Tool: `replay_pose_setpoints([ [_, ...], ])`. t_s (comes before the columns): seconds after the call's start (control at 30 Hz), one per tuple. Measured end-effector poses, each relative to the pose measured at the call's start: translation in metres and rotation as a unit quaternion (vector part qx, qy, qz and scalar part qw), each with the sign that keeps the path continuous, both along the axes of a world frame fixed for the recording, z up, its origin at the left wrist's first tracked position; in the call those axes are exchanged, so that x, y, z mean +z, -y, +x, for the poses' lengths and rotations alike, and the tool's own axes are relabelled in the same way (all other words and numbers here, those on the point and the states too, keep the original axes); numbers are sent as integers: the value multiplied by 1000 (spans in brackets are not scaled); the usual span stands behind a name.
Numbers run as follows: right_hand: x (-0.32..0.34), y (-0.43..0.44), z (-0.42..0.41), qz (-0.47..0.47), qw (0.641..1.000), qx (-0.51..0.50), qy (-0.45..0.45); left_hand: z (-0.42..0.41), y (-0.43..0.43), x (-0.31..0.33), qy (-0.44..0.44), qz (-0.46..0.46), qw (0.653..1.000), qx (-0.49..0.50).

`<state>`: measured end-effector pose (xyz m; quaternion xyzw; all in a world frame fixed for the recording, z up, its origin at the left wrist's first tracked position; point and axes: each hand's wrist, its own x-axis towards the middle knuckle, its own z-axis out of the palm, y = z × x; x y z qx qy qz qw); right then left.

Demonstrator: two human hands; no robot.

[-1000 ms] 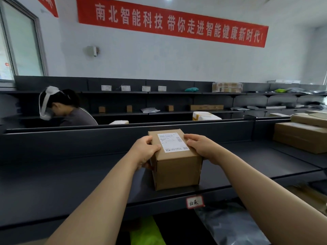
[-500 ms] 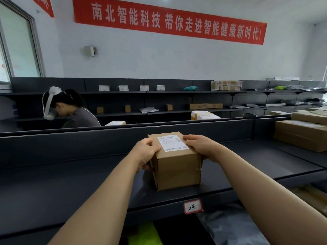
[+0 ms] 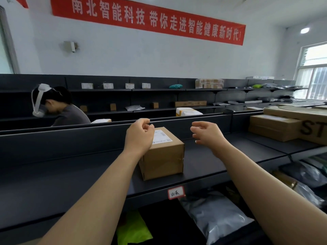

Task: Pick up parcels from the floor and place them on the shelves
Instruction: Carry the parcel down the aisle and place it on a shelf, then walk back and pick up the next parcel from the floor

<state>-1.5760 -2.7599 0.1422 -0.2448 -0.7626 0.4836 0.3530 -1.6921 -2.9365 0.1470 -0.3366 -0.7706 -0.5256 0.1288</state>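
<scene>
- Now the cardboard parcel sits on the dark shelf, released.
- Left hand hovers at its ten o'clock, right hand at two o'clock; fingers loosely curled, empty.
- Next, probably: another floor parcel.

The room is evenly and brightly lit, with daylight admitted through a window at the right, which is blown out to near white, and a ceiling lamp seen as a glaring spot. Soft shadows are cast under the box onto the dark shelf, where a dull sheen is shown. Straight lines are bowed toward the edges by the wide lens, and slight softness is seen on the banner and far parcels.
</scene>
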Motion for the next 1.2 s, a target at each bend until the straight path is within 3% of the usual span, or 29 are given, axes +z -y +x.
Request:
replay_pose_setpoints([
  [0.27,-4,25,120,80,993,-84,-38,78,-12,0,-43,14,991,-127],
  [0.7,-55,62,347,89,958,-272,22,261,-58,-69,31,-18,932,-361],
  [0.93,-81,66,472,68,926,-366,62,376,-88,-98,43,-43,904,-424],
  [1.2,-114,50,625,45,907,-402,115,526,-123,-126,90,-80,878,-463],
])
